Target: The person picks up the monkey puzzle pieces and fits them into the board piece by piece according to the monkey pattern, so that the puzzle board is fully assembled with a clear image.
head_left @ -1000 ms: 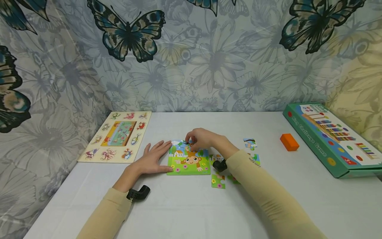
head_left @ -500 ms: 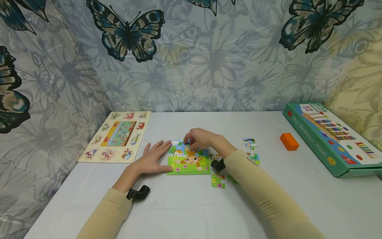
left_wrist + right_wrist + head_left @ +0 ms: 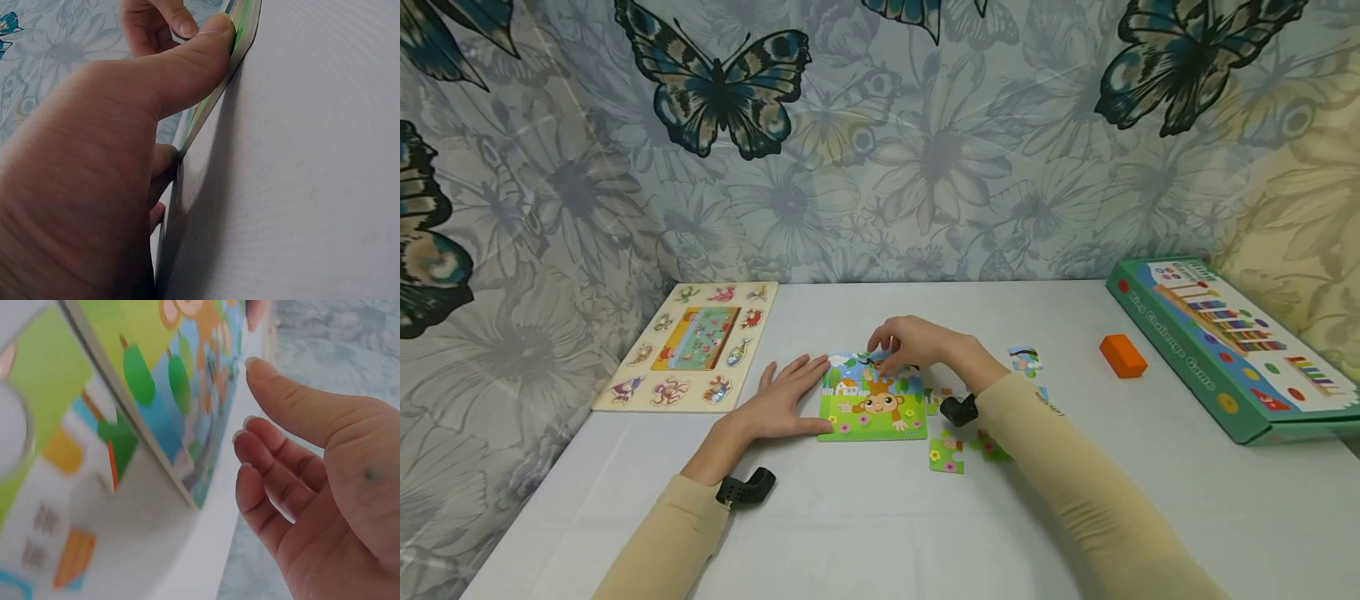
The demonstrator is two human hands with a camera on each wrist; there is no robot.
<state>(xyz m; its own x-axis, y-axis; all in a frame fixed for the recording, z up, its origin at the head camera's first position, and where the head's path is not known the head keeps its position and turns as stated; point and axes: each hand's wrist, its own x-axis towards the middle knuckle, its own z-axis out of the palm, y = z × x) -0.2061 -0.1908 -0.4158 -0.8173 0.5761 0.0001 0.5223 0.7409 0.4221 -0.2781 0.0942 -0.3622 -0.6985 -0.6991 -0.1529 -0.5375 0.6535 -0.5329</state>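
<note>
A square jigsaw puzzle (image 3: 868,421) with a cartoon monkey on green grass lies on the white table. My left hand (image 3: 786,402) rests along its left edge, fingers spread and fairly straight, with the thumb at the near left corner. Over the puzzle's far part is my right hand (image 3: 921,343), its fingers loosely bent. In the right wrist view the thumb and fingers stand apart just off the puzzle surface, and nothing shows between them. Loose puzzle pieces lie right of the puzzle, among them a green one (image 3: 946,456) and a blue one (image 3: 1025,360). My right forearm partly hides others.
A cream board (image 3: 632,379) with animal pictures lies at the back left. An orange block (image 3: 1123,357) sits at the right, beside a large green game box (image 3: 1195,367). A butterfly-patterned cloth (image 3: 940,158) hangs behind the white table (image 3: 820,533).
My right hand has shifted slightly right and away over the puzzle, with its forearm. The left hand keeps its place at the puzzle's edge. The head view has tilted a little.
</note>
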